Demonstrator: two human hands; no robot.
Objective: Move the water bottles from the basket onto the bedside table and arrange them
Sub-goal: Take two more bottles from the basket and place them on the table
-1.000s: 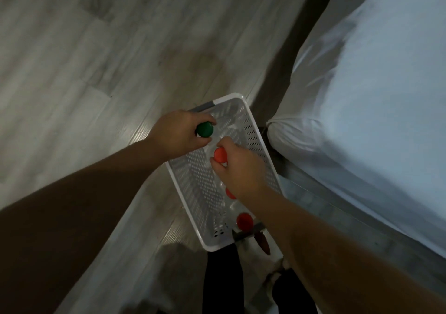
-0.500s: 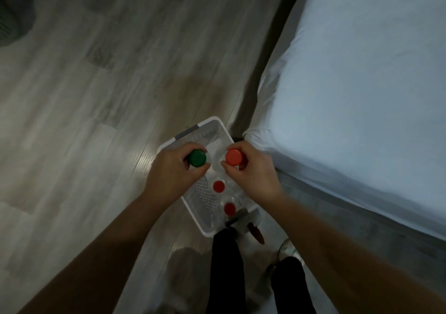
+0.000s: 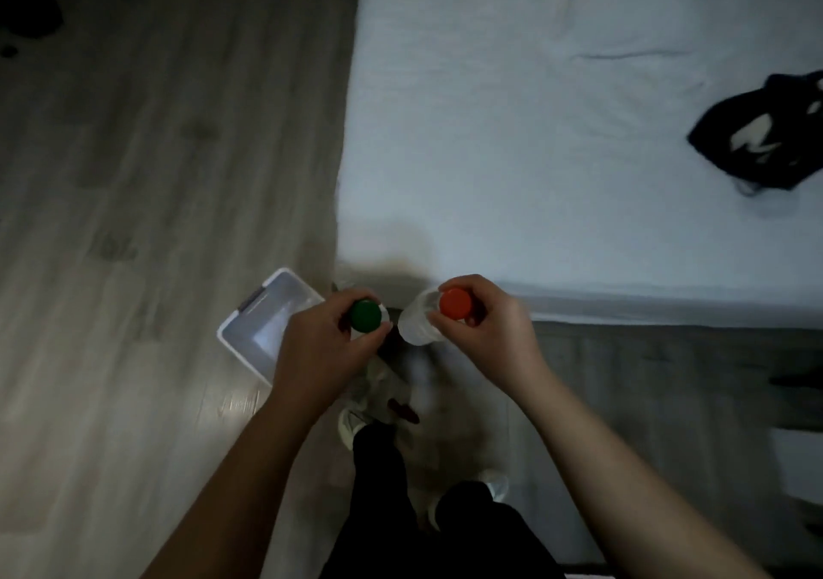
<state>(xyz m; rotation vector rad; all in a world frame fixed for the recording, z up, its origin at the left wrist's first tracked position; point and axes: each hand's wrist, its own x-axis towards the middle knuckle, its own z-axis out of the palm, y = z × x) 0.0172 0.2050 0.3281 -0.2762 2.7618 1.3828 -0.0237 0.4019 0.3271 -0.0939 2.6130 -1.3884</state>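
Note:
My left hand (image 3: 318,349) grips a green-capped water bottle (image 3: 365,315) by its neck; its body is hidden under the hand. My right hand (image 3: 485,329) holds a clear bottle with a red cap (image 3: 418,322) the same way. Both bottles hang upright, side by side, well above the floor. The white perforated basket (image 3: 249,333) sits on the floor below and left of my left hand, partly covered by it. What lies inside the basket is hidden or blurred. The bedside table is not in view.
A bed with a white sheet (image 3: 556,133) fills the upper right, its grey base (image 3: 668,378) to the right of my hands. A black cloth item (image 3: 766,142) lies on the sheet. Wood floor (image 3: 156,177) spreads left. My legs and shoes (image 3: 423,489) stand below.
Both hands have lifted the two bottles up out of the basket. The view has risen and turned toward the bed, so the basket now looks smaller and lies to the left.

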